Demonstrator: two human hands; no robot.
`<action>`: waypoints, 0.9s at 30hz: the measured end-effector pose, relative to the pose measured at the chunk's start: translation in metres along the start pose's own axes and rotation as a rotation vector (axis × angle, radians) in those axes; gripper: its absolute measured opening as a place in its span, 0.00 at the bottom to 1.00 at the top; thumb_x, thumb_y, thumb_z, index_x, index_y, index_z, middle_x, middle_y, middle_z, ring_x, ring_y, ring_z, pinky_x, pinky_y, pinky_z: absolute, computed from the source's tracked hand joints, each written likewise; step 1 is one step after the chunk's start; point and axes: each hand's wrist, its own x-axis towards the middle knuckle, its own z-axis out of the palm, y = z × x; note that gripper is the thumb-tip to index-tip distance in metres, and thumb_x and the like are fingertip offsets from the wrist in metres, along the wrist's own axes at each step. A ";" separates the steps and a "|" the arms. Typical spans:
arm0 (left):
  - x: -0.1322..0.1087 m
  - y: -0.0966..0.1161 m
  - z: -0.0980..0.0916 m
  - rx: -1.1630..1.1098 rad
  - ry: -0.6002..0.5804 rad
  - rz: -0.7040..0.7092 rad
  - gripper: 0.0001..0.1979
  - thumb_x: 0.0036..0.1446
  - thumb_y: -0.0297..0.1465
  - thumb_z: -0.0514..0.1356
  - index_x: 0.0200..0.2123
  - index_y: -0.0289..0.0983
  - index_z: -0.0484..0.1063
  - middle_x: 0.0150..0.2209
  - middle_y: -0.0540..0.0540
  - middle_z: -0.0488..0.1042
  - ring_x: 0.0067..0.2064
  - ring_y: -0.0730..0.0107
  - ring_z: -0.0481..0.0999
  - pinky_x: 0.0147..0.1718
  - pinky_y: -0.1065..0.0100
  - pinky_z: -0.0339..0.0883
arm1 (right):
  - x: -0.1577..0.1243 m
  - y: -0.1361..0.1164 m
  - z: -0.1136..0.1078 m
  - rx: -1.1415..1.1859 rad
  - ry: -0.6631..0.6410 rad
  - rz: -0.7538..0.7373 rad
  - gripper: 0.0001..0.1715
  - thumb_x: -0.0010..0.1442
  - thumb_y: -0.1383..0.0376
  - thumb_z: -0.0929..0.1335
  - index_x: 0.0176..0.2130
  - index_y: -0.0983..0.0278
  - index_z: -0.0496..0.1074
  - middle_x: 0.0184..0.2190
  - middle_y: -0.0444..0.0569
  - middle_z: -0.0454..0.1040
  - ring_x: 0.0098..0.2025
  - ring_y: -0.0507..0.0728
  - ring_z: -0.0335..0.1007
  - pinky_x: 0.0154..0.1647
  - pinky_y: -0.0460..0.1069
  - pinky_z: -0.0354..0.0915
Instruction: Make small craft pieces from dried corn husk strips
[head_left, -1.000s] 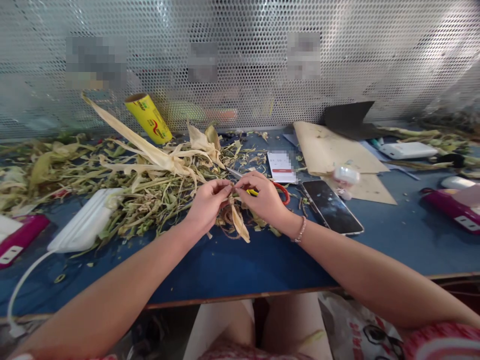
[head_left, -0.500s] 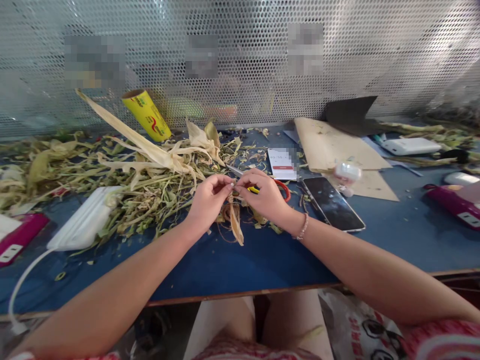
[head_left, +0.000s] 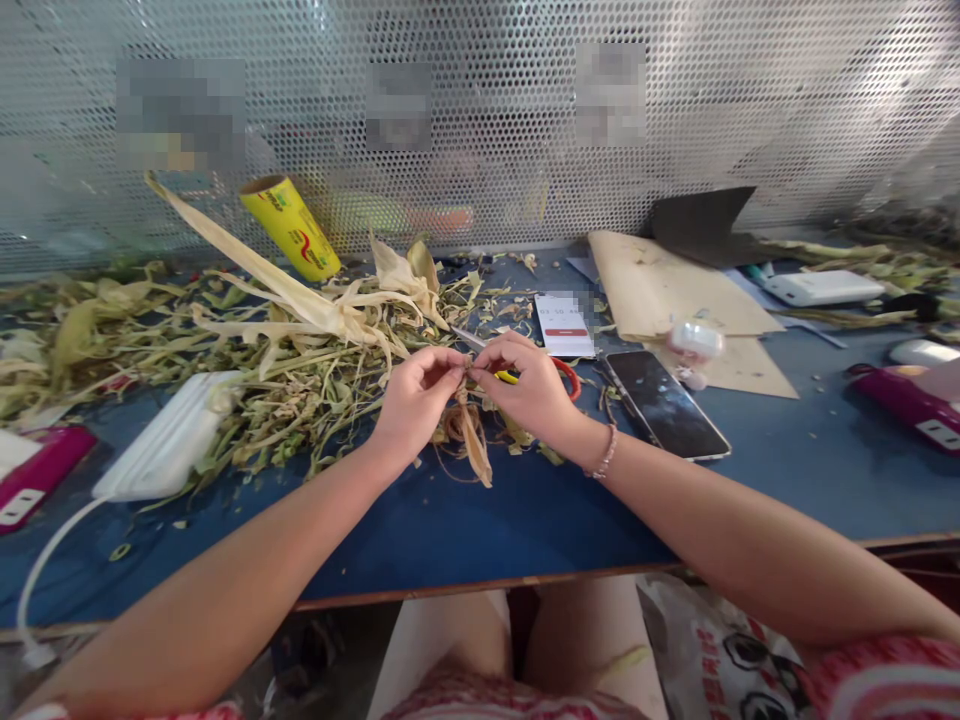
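The left hand [head_left: 420, 400] and right hand [head_left: 525, 390] almost touch, fingertips pinched tight at the top of a dry husk strip [head_left: 475, 450]. It sticks out below and between them, long tip toward the person; neither hand is nearer.

Your left forearm [head_left: 270, 545] and right forearm [head_left: 735, 530] slant inward from the lower corners, converging in front of you. Your left hand [head_left: 417, 400] pinches thumb against index finger, its other fingers curled under. Your right hand [head_left: 523, 388] pinches too, back of the hand upward. The fingertips nearly meet; whether they touch is too small to tell.
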 end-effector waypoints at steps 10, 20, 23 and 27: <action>0.001 -0.007 0.000 -0.076 0.002 -0.006 0.05 0.44 0.28 0.59 0.28 0.36 0.73 0.29 0.48 0.73 0.30 0.74 0.70 0.31 0.70 0.64 | -0.001 -0.001 0.001 0.014 -0.015 0.027 0.04 0.49 0.72 0.65 0.27 0.64 0.67 0.28 0.45 0.66 0.31 0.51 0.63 0.32 0.48 0.63; 0.000 -0.004 0.004 -0.187 0.027 -0.065 0.05 0.41 0.27 0.60 0.27 0.35 0.71 0.28 0.49 0.71 0.30 0.75 0.69 0.30 0.72 0.63 | 0.000 -0.002 0.001 -0.002 -0.025 0.022 0.03 0.49 0.72 0.64 0.26 0.64 0.65 0.28 0.45 0.65 0.31 0.51 0.62 0.32 0.48 0.62; -0.001 -0.003 0.004 -0.171 0.022 -0.072 0.05 0.41 0.26 0.59 0.27 0.35 0.70 0.27 0.50 0.70 0.29 0.76 0.68 0.30 0.73 0.63 | 0.000 -0.001 0.001 -0.010 -0.028 0.031 0.03 0.49 0.71 0.64 0.27 0.64 0.65 0.28 0.45 0.65 0.30 0.50 0.61 0.31 0.48 0.62; -0.001 -0.004 0.004 -0.164 0.016 -0.083 0.05 0.42 0.26 0.58 0.28 0.35 0.69 0.28 0.49 0.70 0.30 0.76 0.68 0.30 0.72 0.63 | 0.000 -0.001 0.001 -0.019 -0.036 0.015 0.04 0.48 0.72 0.64 0.26 0.64 0.65 0.28 0.45 0.65 0.30 0.51 0.62 0.31 0.48 0.62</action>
